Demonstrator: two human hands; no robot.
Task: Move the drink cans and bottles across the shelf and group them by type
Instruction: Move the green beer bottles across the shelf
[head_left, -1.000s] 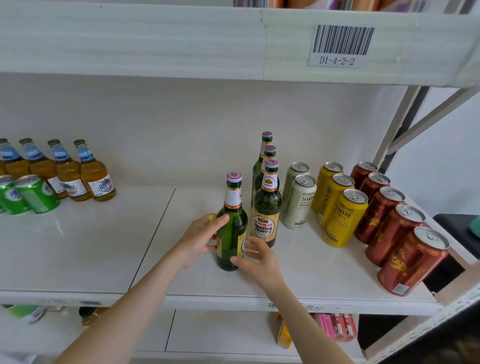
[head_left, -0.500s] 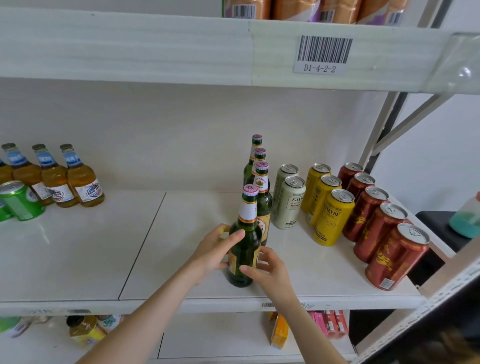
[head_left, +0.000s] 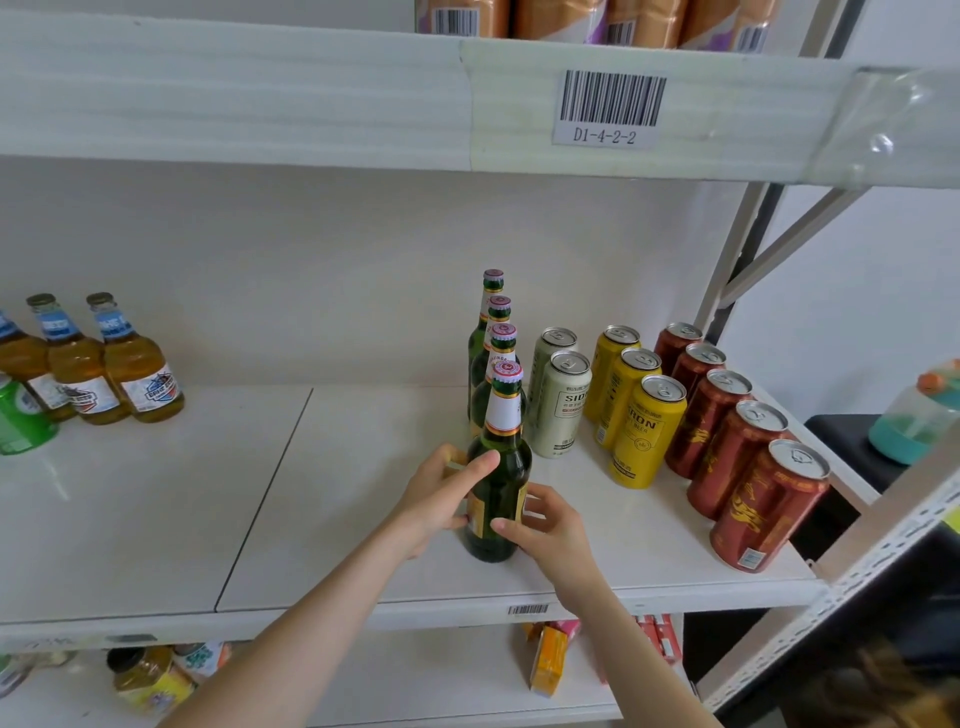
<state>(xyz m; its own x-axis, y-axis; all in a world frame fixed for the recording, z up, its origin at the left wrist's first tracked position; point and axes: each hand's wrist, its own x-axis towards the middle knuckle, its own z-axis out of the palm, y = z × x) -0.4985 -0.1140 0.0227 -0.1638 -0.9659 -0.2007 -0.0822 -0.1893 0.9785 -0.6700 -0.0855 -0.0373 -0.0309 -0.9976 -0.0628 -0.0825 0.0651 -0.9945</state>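
Note:
A green glass beer bottle (head_left: 500, 467) stands upright on the white shelf (head_left: 311, 519), at the front of a row of three more green bottles (head_left: 491, 332). My left hand (head_left: 441, 493) grips its body from the left, thumb across the front. My right hand (head_left: 545, 525) holds its lower part from the right with fingertips on the label. To the right stand two cream cans (head_left: 563, 400), three yellow cans (head_left: 644, 431) and several red cans (head_left: 748, 467).
Amber bottles with blue labels (head_left: 135, 364) and a green can (head_left: 21, 415) stand at the far left. The upper shelf edge (head_left: 260, 88) carries a barcode tag. A metal upright (head_left: 737, 260) bounds the right side. Boxes and jars lie on the shelf below.
The bottle in both hands has moved right, from beside the row to the front of it, in line with the other green bottles. The view has shifted right.

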